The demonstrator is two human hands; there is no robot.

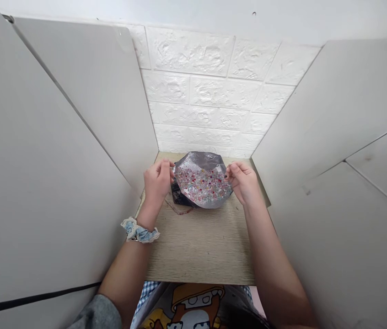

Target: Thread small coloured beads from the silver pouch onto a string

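A silvery foil pouch (202,180) lies open on a light wooden tabletop (200,246), full of small multicoloured beads. My left hand (157,183) pinches the pouch's left edge, fingers closed on it. My right hand (243,183) pinches the right edge the same way, dark polish on a nail. Between them the mouth of the pouch is held spread wide. A thin beaded strand (180,211) trails on the table just under the pouch's near left side. A blue scrunchie (139,231) sits on my left wrist.
Tall grey partition panels close in on the left (59,160) and right (334,151). A white brick-pattern wall (210,91) stands behind. The table's near edge runs above my lap, where a cartoon-print cloth (193,306) shows. A black cable (35,299) crosses the left panel.
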